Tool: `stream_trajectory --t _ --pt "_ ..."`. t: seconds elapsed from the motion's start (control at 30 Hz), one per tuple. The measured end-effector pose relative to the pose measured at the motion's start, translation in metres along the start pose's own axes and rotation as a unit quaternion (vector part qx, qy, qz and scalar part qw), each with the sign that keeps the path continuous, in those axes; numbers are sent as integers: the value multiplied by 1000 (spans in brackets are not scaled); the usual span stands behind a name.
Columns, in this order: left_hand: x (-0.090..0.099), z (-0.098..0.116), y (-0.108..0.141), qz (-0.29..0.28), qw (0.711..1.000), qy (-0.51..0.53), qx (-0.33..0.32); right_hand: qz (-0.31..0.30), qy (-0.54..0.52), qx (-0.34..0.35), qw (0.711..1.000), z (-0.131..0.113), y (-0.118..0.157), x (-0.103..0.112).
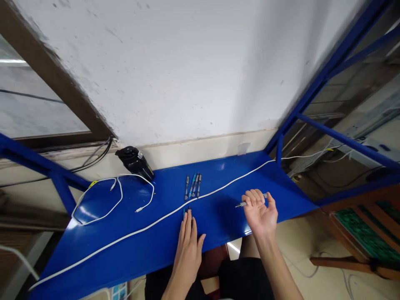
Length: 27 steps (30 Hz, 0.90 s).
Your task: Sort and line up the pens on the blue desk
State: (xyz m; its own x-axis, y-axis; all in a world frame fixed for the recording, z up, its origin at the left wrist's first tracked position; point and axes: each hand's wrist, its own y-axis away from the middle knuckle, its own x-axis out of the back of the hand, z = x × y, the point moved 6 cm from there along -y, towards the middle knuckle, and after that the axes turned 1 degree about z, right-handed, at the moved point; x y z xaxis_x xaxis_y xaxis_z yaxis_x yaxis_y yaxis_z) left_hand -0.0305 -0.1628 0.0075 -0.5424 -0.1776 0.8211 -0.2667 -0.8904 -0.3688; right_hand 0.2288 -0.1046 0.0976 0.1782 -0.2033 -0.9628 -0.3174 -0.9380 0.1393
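Observation:
My right hand (259, 210), palm turned up, is raised over the right part of the blue table with its fingers curled round a pen (241, 204). The pen's tip sticks out to the left. Flat on the table near its front edge lies my left hand (189, 246), fingers stretched forward. Under its fingertips the ends of a teal pen (184, 212) and a dark pen peek out; the rest of them is hidden. Beyond the white cable, several pens (193, 186) lie side by side, one with bright blue parts.
A long white cable (168, 216) crosses the blue table (125, 258) diagonally. At the back left stands a black bottle (134, 163), beside a looped white charging cable (93, 221). Blue metal frame bars rise at both ends, and a wooden chair (359, 237) is at the right.

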Motion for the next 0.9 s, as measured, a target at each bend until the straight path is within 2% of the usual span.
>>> stream_trajectory --t 0.17,0.33,0.47,0.57,0.6,0.63,0.7,0.77,0.8,0.83,0.87,0.9 --pt "-2 2 1 -7 1000 9 9 7 17 10 1000 2 1 5" --pt "9 -6 0 -24 998 56 20 15 55 -14 998 11 5 7" --pt "28 -23 -9 -16 992 112 58 18 190 -47 980 30 12 20" --pt "44 -42 -25 25 985 148 89 -17 353 -42 935 47 24 37" --pt "48 -49 -33 40 982 159 99 -45 422 -28 905 53 29 42" --pt "51 -57 -41 52 979 168 105 -85 503 -7 860 59 34 45" --pt "49 -71 -62 59 974 181 120 -195 662 35 722 78 48 47" --pt "43 -84 -85 60 974 179 126 -293 774 76 556 99 63 51" --pt "38 -89 -97 56 976 169 126 -323 810 97 479 109 69 53" --pt "34 -93 -109 53 979 152 128 -343 836 116 412 118 74 55" --pt "29 -96 -121 44 982 127 132 -354 854 132 358 125 77 56" --pt "25 -99 -132 35 985 98 140 -360 865 146 318 130 79 57"
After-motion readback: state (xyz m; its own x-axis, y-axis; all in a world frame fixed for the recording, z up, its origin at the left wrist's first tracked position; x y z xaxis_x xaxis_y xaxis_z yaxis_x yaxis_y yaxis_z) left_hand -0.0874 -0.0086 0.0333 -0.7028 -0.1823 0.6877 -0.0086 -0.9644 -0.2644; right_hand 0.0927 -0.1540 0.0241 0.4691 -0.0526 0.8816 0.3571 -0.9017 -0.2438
